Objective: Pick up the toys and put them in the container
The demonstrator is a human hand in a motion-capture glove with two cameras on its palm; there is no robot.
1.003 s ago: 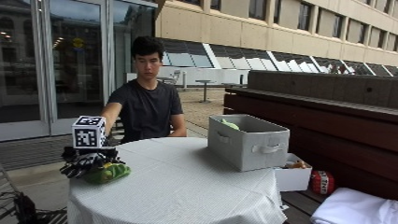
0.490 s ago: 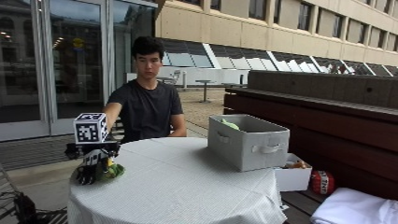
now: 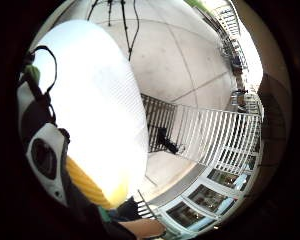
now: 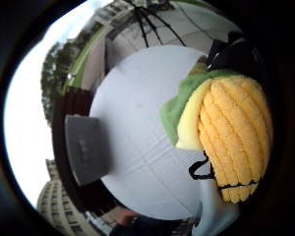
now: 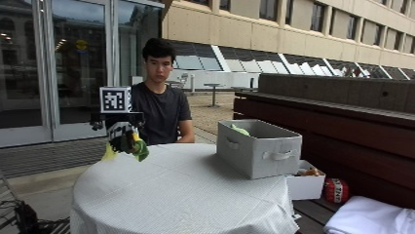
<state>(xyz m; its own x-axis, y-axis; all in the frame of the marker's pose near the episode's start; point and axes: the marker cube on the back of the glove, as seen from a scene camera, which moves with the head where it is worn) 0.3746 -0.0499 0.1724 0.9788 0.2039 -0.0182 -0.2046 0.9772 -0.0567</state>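
My gloved right hand (image 5: 121,137) hangs above the left side of the round white table (image 5: 181,190) and grips a plush corn toy (image 5: 136,147), yellow with green leaves. In the thumb side palm view the corn toy (image 4: 226,128) fills the space close to the palm, its yellow kernels and green husk showing. The grey fabric container (image 5: 259,146) stands on the right part of the table, well apart from the hand, with something green (image 5: 240,129) inside it. The same container (image 4: 86,147) shows at the table's edge in the thumb side palm view.
A dark wooden bench (image 5: 337,122) runs behind the table on the right. A small white box (image 5: 305,183) and a red object (image 5: 335,189) sit on its seat, beside a white cloth bundle (image 5: 369,219). Glass doors (image 5: 58,63) stand behind the person.
My hand has risen from the table's left edge, lifting the corn toy clear of the cloth and carrying it a little toward the container.
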